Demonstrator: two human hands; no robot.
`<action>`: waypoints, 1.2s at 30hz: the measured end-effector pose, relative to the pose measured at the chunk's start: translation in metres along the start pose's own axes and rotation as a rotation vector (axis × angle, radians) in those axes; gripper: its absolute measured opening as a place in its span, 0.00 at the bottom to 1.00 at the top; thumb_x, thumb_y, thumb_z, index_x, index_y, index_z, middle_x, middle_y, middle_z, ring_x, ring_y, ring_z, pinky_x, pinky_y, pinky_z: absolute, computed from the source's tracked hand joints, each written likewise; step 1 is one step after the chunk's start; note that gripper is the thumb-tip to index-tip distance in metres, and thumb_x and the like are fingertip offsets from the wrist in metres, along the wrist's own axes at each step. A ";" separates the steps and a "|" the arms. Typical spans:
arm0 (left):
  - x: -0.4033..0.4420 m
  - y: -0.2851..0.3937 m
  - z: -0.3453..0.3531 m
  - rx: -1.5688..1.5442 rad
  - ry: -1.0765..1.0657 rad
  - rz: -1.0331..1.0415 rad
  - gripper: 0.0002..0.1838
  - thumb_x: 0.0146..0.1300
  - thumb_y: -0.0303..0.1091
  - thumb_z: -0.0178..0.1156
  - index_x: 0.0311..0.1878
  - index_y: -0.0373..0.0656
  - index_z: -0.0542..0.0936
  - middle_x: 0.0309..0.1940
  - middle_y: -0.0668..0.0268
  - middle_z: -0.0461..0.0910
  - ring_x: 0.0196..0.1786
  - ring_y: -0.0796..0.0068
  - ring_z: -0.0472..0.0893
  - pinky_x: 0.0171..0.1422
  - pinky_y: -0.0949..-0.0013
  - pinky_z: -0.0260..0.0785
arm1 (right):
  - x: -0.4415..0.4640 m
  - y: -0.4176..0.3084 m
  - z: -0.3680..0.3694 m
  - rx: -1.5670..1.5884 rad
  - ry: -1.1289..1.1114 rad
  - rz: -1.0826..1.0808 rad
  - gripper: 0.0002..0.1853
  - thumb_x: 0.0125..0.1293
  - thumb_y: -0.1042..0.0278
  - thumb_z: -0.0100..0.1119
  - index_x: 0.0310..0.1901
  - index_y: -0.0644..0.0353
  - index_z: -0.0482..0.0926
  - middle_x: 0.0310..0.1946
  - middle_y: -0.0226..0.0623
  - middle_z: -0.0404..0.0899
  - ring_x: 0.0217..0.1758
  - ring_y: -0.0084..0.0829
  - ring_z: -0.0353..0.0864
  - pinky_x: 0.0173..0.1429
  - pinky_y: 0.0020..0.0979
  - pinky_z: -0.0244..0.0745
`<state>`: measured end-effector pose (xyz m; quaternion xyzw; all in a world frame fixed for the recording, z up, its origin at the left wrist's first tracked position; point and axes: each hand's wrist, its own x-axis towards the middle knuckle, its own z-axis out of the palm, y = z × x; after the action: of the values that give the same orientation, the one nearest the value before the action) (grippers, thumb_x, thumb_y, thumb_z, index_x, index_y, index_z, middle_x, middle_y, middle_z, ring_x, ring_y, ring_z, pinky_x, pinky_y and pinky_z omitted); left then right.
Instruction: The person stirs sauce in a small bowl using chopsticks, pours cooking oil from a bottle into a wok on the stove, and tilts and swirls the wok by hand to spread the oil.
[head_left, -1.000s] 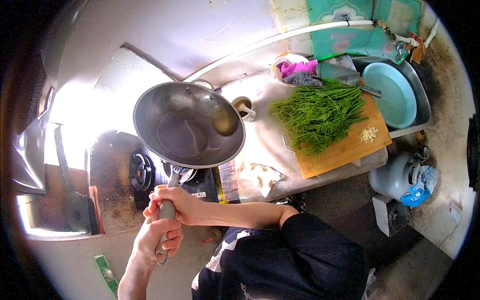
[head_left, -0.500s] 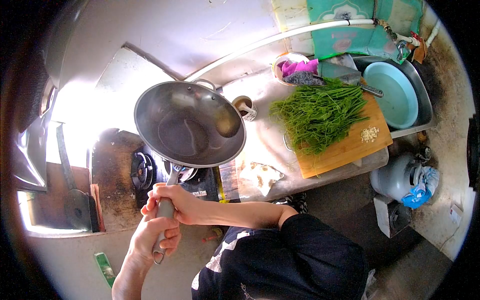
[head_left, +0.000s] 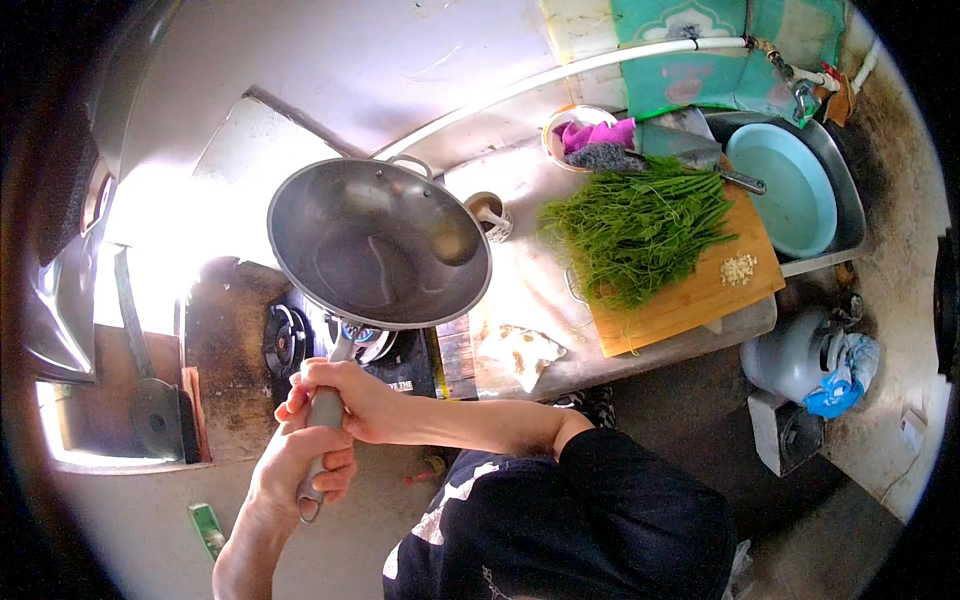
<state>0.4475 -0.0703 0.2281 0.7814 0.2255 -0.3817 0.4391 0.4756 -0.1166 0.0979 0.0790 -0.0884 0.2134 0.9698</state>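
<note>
A dark wok [head_left: 380, 245] with a long grey handle is held up above the gas stove [head_left: 290, 345], its inside tilted toward the camera. My left hand [head_left: 300, 465] is wrapped round the lower part of the handle. Higher up, my right hand [head_left: 345, 398] grips the same handle close to the wok. The two hands touch. Nothing but a shiny patch of light shows inside the wok. Behind the handle, part of a burner shows.
Green stalks [head_left: 645, 230] and chopped white bits [head_left: 738, 269] lie on a wooden board [head_left: 650, 325]. Beside the wok stands a cup [head_left: 490, 215]. A blue basin [head_left: 785, 190] sits in the sink. A grey gas cylinder [head_left: 785, 350] stands on the floor, lower right.
The wok has risen slightly, and its handle end has shifted a little to the left. Both hands have moved slightly left with it, still gripping the handle.
</note>
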 end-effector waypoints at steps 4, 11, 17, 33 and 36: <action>-0.002 0.005 0.002 0.008 0.022 0.010 0.08 0.53 0.26 0.52 0.31 0.48 0.63 0.13 0.73 0.61 0.07 0.84 0.59 0.07 0.76 0.48 | 0.002 -0.002 0.000 -0.012 -0.050 -0.010 0.06 0.58 0.70 0.54 0.25 0.57 0.71 0.25 0.35 0.74 0.37 0.34 0.79 0.51 0.35 0.72; -0.002 0.009 0.001 0.022 -0.010 0.040 0.06 0.52 0.27 0.53 0.31 0.45 0.66 0.12 0.74 0.61 0.07 0.84 0.60 0.06 0.76 0.48 | 0.002 -0.008 0.007 0.000 -0.017 0.013 0.07 0.57 0.71 0.55 0.24 0.56 0.70 0.25 0.34 0.74 0.36 0.33 0.79 0.49 0.35 0.73; -0.007 0.014 0.005 0.087 0.036 0.017 0.06 0.52 0.28 0.54 0.26 0.46 0.65 0.11 0.75 0.60 0.07 0.84 0.61 0.07 0.76 0.48 | 0.001 -0.011 0.010 0.023 -0.027 0.022 0.07 0.57 0.71 0.55 0.23 0.56 0.71 0.25 0.34 0.75 0.36 0.34 0.79 0.49 0.34 0.73; -0.007 0.025 0.007 0.070 0.038 -0.048 0.06 0.51 0.27 0.53 0.30 0.46 0.66 0.13 0.74 0.62 0.08 0.85 0.60 0.08 0.76 0.49 | 0.002 -0.018 0.016 0.013 -0.012 -0.006 0.06 0.55 0.68 0.56 0.25 0.58 0.73 0.25 0.38 0.78 0.35 0.34 0.81 0.45 0.33 0.75; -0.010 0.029 0.013 0.097 0.048 -0.008 0.06 0.51 0.27 0.53 0.30 0.47 0.66 0.13 0.74 0.62 0.08 0.85 0.60 0.08 0.76 0.49 | 0.002 -0.020 0.018 0.030 0.011 -0.021 0.05 0.53 0.68 0.56 0.25 0.59 0.74 0.24 0.40 0.79 0.32 0.33 0.81 0.41 0.32 0.76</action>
<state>0.4567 -0.0967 0.2466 0.8098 0.2206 -0.3751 0.3936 0.4834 -0.1373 0.1134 0.0932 -0.0791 0.2050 0.9711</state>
